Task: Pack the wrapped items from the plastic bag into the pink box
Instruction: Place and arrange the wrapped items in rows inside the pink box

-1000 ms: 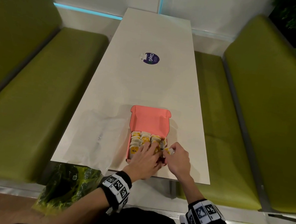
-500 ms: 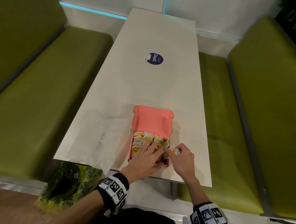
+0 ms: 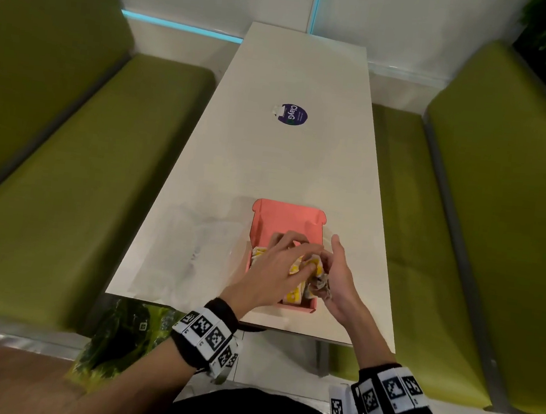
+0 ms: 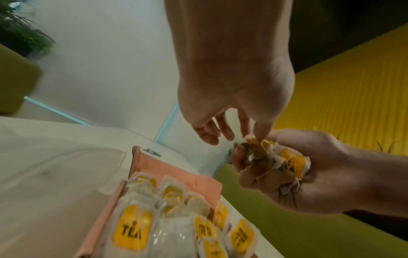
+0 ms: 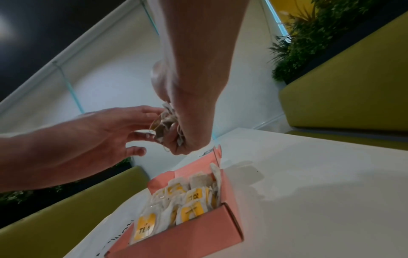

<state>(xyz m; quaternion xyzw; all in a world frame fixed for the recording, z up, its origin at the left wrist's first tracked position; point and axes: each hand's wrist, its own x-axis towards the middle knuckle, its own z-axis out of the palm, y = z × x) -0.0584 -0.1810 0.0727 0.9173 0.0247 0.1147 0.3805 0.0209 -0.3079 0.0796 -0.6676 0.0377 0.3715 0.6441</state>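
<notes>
The pink box (image 3: 294, 308) lies open near the table's front edge, its lid (image 3: 289, 218) folded back, with several wrapped tea bags (image 4: 132, 227) with yellow labels standing in it. My right hand (image 3: 328, 273) hovers over the box's right side and grips a bunch of wrapped tea bags (image 4: 276, 160). My left hand (image 3: 299, 260) reaches across above the box and pinches the top of one bag in that bunch (image 5: 165, 120) with its thumb and fingertips. The flat clear plastic bag (image 3: 193, 249) lies on the table left of the box.
The long white table (image 3: 286, 167) carries a round dark sticker (image 3: 293, 114) farther back. Green benches (image 3: 65, 185) flank it on both sides. A green-and-black bag (image 3: 120, 335) sits on the floor below the table's front left corner.
My left hand lifted off the tea bags in the box and moved to the bunch. My right hand rose a little above the box's right edge, still holding its bags.
</notes>
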